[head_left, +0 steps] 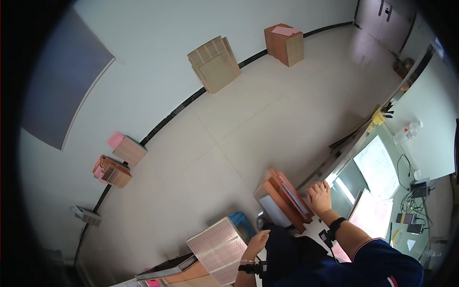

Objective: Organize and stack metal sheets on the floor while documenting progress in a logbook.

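Folders (286, 198) stand upright in a reddish-brown row on the floor side of the table (345, 195), near the person's legs, with a pale one beside them. The right grip (319, 197) is just beside the row, at the table's edge, fingers bent; I cannot tell whether it touches or holds anything. The left grip (258, 241) is narrow, its fingers close together, just beside a pale pinkish stack (217, 251); whether it holds something cannot be told. A blue stool (243, 221) shows past the stack's far corner.

On the table lie a white sheet (377, 165), pinkish pages (375, 210), tangled cables (412, 204) and a yellow ring (397, 237). A clear bottle (409, 132) and a yellow pen cup (379, 116) are farther along. Across the floor (229, 129), flat boards (215, 67) lean against the wall (158, 62), near a brown box (279, 45).
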Motion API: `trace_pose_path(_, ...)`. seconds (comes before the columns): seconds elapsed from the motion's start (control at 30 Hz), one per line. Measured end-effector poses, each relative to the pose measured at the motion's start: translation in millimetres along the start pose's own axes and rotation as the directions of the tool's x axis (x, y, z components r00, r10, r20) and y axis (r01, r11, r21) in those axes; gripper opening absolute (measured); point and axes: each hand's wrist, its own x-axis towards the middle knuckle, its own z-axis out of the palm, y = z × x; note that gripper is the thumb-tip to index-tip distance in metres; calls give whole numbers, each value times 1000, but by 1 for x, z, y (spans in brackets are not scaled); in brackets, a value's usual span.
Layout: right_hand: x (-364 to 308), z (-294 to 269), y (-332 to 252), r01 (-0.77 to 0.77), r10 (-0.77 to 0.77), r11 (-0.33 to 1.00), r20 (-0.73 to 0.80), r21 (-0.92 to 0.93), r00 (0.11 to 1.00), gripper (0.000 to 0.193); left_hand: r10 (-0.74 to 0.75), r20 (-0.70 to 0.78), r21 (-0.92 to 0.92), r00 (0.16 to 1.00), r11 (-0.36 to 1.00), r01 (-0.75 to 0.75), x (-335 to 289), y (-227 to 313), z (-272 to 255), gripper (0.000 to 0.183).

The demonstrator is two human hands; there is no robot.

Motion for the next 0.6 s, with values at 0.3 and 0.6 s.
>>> trace_pose_path(0.3,5,-2,-2,-58,58,998,30,-13,998,13,100,67,139,993,984,-109,78,67,-46,27)
trace_pose_path(0.6,7,-2,-7,-126,140,987,140,-104,980,16,-71,226,276,972,961,6,213,67,-157,28)
